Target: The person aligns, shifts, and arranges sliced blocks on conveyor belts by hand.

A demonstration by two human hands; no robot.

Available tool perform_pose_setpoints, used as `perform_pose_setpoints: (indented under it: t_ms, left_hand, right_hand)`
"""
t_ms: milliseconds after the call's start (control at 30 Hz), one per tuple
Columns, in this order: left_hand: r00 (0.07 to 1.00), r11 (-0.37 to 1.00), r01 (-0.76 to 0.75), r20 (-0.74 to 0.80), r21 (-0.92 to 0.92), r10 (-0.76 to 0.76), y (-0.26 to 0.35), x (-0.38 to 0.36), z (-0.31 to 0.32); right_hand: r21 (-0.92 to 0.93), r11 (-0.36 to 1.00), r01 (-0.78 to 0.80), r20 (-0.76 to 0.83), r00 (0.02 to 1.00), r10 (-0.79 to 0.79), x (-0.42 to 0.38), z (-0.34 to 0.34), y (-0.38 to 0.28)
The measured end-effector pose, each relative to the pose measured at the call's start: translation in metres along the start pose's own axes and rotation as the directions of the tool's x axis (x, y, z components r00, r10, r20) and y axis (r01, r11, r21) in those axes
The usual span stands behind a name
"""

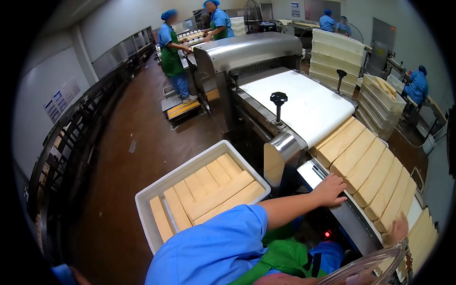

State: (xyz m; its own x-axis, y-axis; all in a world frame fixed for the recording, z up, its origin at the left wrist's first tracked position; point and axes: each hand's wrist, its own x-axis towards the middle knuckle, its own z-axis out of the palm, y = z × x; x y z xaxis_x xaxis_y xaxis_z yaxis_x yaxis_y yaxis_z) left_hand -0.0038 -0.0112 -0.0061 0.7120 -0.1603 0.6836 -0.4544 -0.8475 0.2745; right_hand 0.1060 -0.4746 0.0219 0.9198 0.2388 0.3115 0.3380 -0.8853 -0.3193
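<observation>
Long pale-yellow bars, dough-like in look (365,166), lie side by side in a row on a metal table at the end of a white conveyor belt (299,102). My left hand (328,191) is at the near ends of these bars, over the table's metal edge, with its fingers spread and nothing in them. Farther down the row, at the lower right, my right hand (398,230) is against the last bars, its fingers blurred. Beyond it more thin bars (422,237) stand close together. A clear curved rim (380,263) overlaps the bottom of the view.
A white crate (142,209) holding several similar bars stands left of my arm. The steel machine (251,47) with black knobs (279,99) rises ahead. Stacked pale crates (335,61) stand behind the belt. Two people (173,57) work near a low step (183,110); others are farther back.
</observation>
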Motion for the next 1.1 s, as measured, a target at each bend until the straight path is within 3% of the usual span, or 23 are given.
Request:
perform_pose_setpoints:
  t_ms: [67, 133, 200, 267, 333, 367, 467, 500, 533, 567, 633, 667, 733, 767, 800, 833, 900, 933, 1000, 1033, 1100]
  left_hand:
    - [1.0, 1.0, -0.006, 0.016, -0.004, 0.006, -0.001, 0.001, 0.0]
    - [1.0, 1.0, 0.001, 0.0, -0.005, -0.001, 0.0, 0.001, 0.0]
    - [1.0, 1.0, 0.009, -0.013, -0.007, -0.009, 0.001, 0.001, 0.0]
    - [1.0, 1.0, 0.023, -0.006, -0.015, -0.023, 0.0, 0.001, 0.0]
    - [0.999, 0.999, 0.037, 0.003, -0.037, -0.037, 0.001, 0.0, 0.0]
    - [0.999, 0.998, 0.043, 0.001, -0.045, -0.043, 0.0, 0.002, -0.002]
    - [1.0, 0.992, -0.006, -0.024, -0.123, 0.003, -0.005, -0.002, -0.001]
    - [1.0, 0.984, 0.004, -0.028, -0.178, -0.009, -0.005, -0.004, -0.004]
    - [0.999, 0.978, -0.001, -0.04, -0.207, -0.008, 0.002, -0.004, -0.014]
    - [0.999, 0.948, -0.001, -0.036, -0.318, -0.012, 0.012, -0.008, -0.028]
    - [0.998, 0.894, 0.014, -0.042, -0.448, -0.037, 0.034, -0.029, -0.051]
    - [0.999, 0.822, 0.035, 0.001, -0.569, -0.042, 0.046, -0.044, -0.063]
    - [0.997, 0.719, 0.081, 0.065, -0.691, -0.05, 0.069, -0.066, -0.081]
    - [0.963, 0.512, 0.266, 0.241, -0.817, -0.118, 0.08, -0.075, -0.091]
    - [0.899, 0.264, 0.438, 0.415, -0.859, -0.141, 0.088, -0.081, -0.093]
    - [0.881, 0.11, 0.472, 0.463, -0.875, -0.099, 0.086, -0.084, -0.092]
    - [0.948, -0.103, 0.269, 0.282, -0.958, -0.147, 0.092, -0.076, -0.111]
    - [0.957, -0.16, 0.221, 0.246, -0.962, -0.155, 0.081, -0.079, -0.129]
    - [0.955, -0.258, 0.208, 0.253, -0.944, -0.156, 0.051, -0.094, -0.176]
    - [0.972, -0.201, 0.054, 0.098, -0.978, -0.214, 0.008, -0.137, -0.17]
    - [0.854, -0.043, 0.103, 0.11, -0.994, -0.509, -0.034, -0.204, -0.234]
  right_hand:
    - [-0.046, 0.995, -0.089, -0.074, 0.994, 0.086, -0.018, -0.027, 0.053]
    - [-0.449, 0.819, -0.356, -0.117, 0.933, 0.341, -0.047, -0.037, 0.114]
    - [-0.438, 0.829, -0.347, -0.197, 0.937, 0.288, -0.052, -0.017, 0.182]
    - [-0.427, 0.839, -0.337, -0.272, 0.933, 0.236, -0.052, -0.006, 0.174]
    - [-0.306, 0.805, -0.508, -0.177, 0.861, 0.476, -0.032, -0.014, 0.1]
    - [-0.311, 0.802, -0.511, -0.183, 0.86, 0.477, -0.025, -0.018, 0.075]
    - [-0.578, 0.702, -0.415, 0.011, 0.857, 0.515, -0.017, -0.016, 0.056]
    - [0.072, 0.808, -0.585, 0.021, 0.81, 0.586, -0.017, -0.008, 0.078]
    - [0.684, 0.54, -0.491, 0.065, 0.779, 0.624, -0.019, -0.011, 0.099]
    - [0.662, 0.566, -0.491, 0.042, 0.778, 0.626, -0.023, -0.028, 0.1]
    - [0.948, 0.083, -0.307, 0.214, 0.811, 0.545, -0.038, -0.053, 0.086]
    - [0.941, 0.107, -0.322, 0.213, 0.806, 0.552, -0.057, -0.062, 0.06]
    - [0.993, -0.005, -0.121, 0.112, 0.897, 0.429, -0.114, -0.062, -0.018]
    - [0.996, 0.039, -0.077, 0.061, 0.95, 0.307, -0.139, -0.056, -0.06]
    - [0.983, 0.166, -0.08, 0.054, 0.986, 0.156, -0.15, -0.047, -0.089]
    - [0.957, 0.287, -0.044, 0.045, 0.999, 0.002, -0.162, -0.038, -0.117]
    - [0.916, 0.401, -0.011, 0.156, 0.93, -0.331, -0.164, -0.035, -0.205]
    - [0.949, 0.314, -0.007, 0.171, 0.85, -0.498, -0.154, -0.042, -0.256]
    - [0.836, 0.531, 0.142, 0.167, 0.855, -0.491, -0.136, -0.034, -0.248]
    - [0.727, 0.677, 0.111, 0.2, 0.91, -0.364, -0.121, -0.038, -0.239]
    - [0.454, 0.876, 0.16, 0.052, 0.977, -0.205, -0.087, -0.028, -0.166]
